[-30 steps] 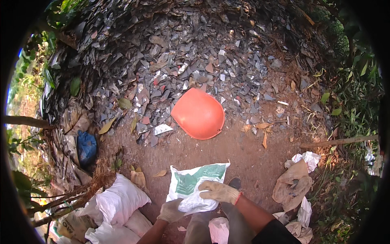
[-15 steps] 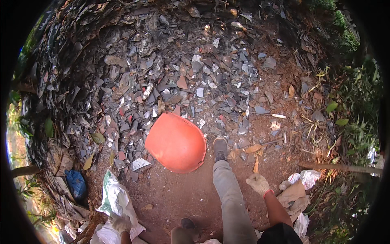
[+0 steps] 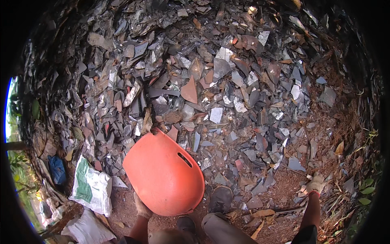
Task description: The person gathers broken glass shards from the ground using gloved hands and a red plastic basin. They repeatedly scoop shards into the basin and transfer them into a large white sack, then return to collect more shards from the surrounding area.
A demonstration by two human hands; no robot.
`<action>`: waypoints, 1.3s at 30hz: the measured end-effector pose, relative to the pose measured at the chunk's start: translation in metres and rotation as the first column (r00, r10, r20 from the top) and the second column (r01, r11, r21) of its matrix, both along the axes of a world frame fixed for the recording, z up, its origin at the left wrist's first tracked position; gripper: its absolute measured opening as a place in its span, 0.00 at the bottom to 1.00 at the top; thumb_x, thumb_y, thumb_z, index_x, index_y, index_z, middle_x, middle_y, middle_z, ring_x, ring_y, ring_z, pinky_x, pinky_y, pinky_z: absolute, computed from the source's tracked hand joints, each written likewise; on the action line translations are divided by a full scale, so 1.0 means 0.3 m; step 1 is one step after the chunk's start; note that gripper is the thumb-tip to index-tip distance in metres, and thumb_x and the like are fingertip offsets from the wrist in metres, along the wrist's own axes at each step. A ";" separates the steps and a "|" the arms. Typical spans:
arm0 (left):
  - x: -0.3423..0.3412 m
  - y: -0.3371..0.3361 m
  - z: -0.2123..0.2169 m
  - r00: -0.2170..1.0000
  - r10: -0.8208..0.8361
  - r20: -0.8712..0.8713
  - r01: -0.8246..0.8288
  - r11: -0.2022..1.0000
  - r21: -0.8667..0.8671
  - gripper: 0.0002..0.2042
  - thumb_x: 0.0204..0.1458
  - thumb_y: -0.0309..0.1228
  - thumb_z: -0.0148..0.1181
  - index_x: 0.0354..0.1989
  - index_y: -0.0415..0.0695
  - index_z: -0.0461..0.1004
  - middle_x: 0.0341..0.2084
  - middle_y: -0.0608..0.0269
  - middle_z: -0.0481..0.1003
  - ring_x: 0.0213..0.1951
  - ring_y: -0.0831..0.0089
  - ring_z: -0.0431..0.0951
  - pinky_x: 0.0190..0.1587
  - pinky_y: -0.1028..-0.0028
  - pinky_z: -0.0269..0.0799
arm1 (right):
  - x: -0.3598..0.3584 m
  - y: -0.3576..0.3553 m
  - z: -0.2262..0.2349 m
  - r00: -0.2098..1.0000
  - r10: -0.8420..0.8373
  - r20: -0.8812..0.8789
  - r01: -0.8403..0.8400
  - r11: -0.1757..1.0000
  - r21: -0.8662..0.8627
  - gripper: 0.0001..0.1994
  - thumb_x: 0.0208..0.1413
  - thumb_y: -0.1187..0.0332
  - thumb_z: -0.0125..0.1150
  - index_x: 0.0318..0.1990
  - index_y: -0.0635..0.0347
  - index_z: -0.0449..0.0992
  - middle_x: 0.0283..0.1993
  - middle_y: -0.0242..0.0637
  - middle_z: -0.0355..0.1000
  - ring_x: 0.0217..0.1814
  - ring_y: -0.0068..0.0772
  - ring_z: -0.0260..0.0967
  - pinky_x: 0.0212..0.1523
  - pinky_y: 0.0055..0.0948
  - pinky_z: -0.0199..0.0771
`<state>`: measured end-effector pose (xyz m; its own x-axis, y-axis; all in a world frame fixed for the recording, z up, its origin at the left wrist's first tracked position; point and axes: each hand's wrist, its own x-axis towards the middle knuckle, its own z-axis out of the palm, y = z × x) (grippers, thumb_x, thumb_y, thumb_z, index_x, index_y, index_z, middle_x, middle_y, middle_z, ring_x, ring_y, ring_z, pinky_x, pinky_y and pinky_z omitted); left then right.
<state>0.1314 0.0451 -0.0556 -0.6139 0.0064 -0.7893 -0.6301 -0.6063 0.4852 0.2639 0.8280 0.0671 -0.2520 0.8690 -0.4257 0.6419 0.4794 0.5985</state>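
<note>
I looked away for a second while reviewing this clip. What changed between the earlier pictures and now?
The left hand let go of the white-and-green sack, now lying at the left, and took hold of the orange basin by its near rim. The right hand swung out to the right, low over the dirt. The person stepped up to the shard pile, which stayed put.

I see an orange basin (image 3: 164, 175), plain, with one dark slot. My gloves are pale beige: left hand (image 3: 142, 208), right hand (image 3: 316, 184). The shards (image 3: 227, 89) are grey, silver and some terracotta. The sack (image 3: 91, 189) is white with green print. The soil (image 3: 284, 191) is red-brown.
</note>
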 end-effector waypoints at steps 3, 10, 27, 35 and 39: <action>-0.097 0.027 0.062 0.984 -0.132 0.120 0.156 0.963 -0.221 0.38 0.65 0.65 0.44 0.74 0.49 0.61 0.69 0.61 0.68 0.67 0.55 0.68 0.68 0.50 0.65 | 0.198 0.109 -0.090 0.980 0.052 -0.193 -0.063 0.997 -0.050 0.27 0.48 0.72 0.65 0.60 0.58 0.74 0.57 0.51 0.74 0.63 0.58 0.70 0.60 0.50 0.72; -0.240 0.006 0.182 1.000 -0.008 -0.017 0.004 0.979 -0.206 0.36 0.66 0.62 0.46 0.70 0.45 0.65 0.65 0.59 0.71 0.64 0.57 0.72 0.65 0.54 0.70 | 0.290 -0.184 -0.109 0.329 -0.603 -0.726 0.103 0.788 -0.607 0.18 0.59 0.65 0.66 0.51 0.67 0.76 0.38 0.32 0.75 0.43 0.28 0.72 0.43 0.30 0.72; -0.760 -0.421 1.187 0.907 -0.312 -0.283 -0.309 -0.036 -0.950 0.21 0.64 0.44 0.58 0.54 0.38 0.81 0.34 0.52 0.82 0.39 0.54 0.83 0.41 0.59 0.80 | -1.095 -0.161 0.010 0.125 -0.202 -0.971 0.020 0.979 -0.201 0.23 0.70 0.50 0.46 0.60 0.58 0.70 0.47 0.66 0.78 0.49 0.69 0.76 0.51 0.59 0.73; -0.665 -0.290 0.438 0.539 -0.600 0.591 -0.030 -0.715 -0.699 0.25 0.57 0.55 0.68 0.19 0.47 0.75 0.22 0.57 0.76 0.28 0.61 0.79 0.37 0.58 0.74 | -1.618 -0.181 -0.115 0.299 -0.270 -0.915 -0.037 0.955 -0.294 0.27 0.58 0.68 0.58 0.62 0.72 0.61 0.61 0.67 0.72 0.67 0.59 0.71 0.66 0.47 0.72; -0.579 -0.293 0.255 0.590 -0.787 0.181 -0.231 -0.380 -0.896 0.13 0.38 0.26 0.68 0.28 0.39 0.68 0.24 0.52 0.66 0.27 0.50 0.69 0.33 0.59 0.69 | -1.385 -0.351 0.039 0.604 -0.104 -0.790 -0.219 0.931 -0.290 0.27 0.59 0.70 0.57 0.63 0.73 0.60 0.62 0.67 0.71 0.67 0.60 0.71 0.67 0.47 0.70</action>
